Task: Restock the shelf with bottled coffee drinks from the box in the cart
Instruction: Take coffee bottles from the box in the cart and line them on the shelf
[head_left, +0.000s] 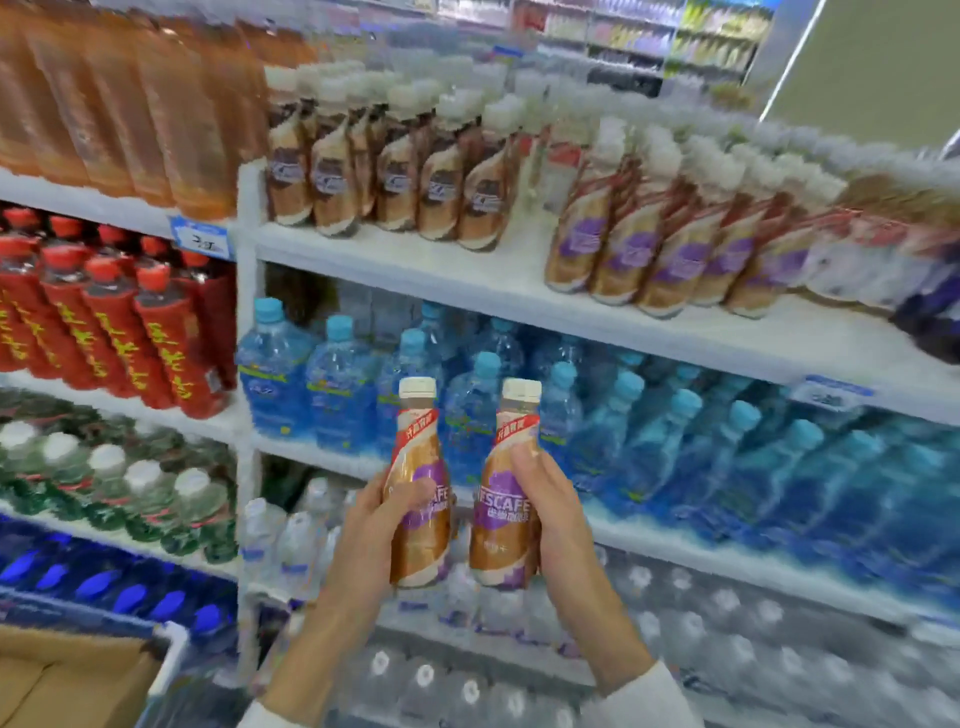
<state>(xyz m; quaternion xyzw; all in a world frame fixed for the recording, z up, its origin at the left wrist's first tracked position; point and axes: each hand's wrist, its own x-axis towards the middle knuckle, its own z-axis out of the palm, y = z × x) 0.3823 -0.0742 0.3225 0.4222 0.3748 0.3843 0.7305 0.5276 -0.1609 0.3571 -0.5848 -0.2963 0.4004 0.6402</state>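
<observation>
My left hand (371, 525) grips one bottled coffee drink (418, 467), tan and purple with a white cap, held upright. My right hand (550, 514) grips a second, matching coffee bottle (506, 478) beside it. Both bottles hang in front of the blue water shelf, below the upper white shelf (467, 283). On that shelf stand matching purple-label coffee bottles (670, 244) at the right and brown-label coffee bottles (384, 171) at the left, with a bare gap between the two groups. The cardboard box (72, 675) shows at the bottom left corner.
Blue water bottles (649, 431) fill the shelf behind my hands. Red-label bottles (109, 322) and green-label bottles (130, 493) stand at the left, orange drinks (114, 98) at the top left. Clear water packs (675, 623) lie on the low shelves.
</observation>
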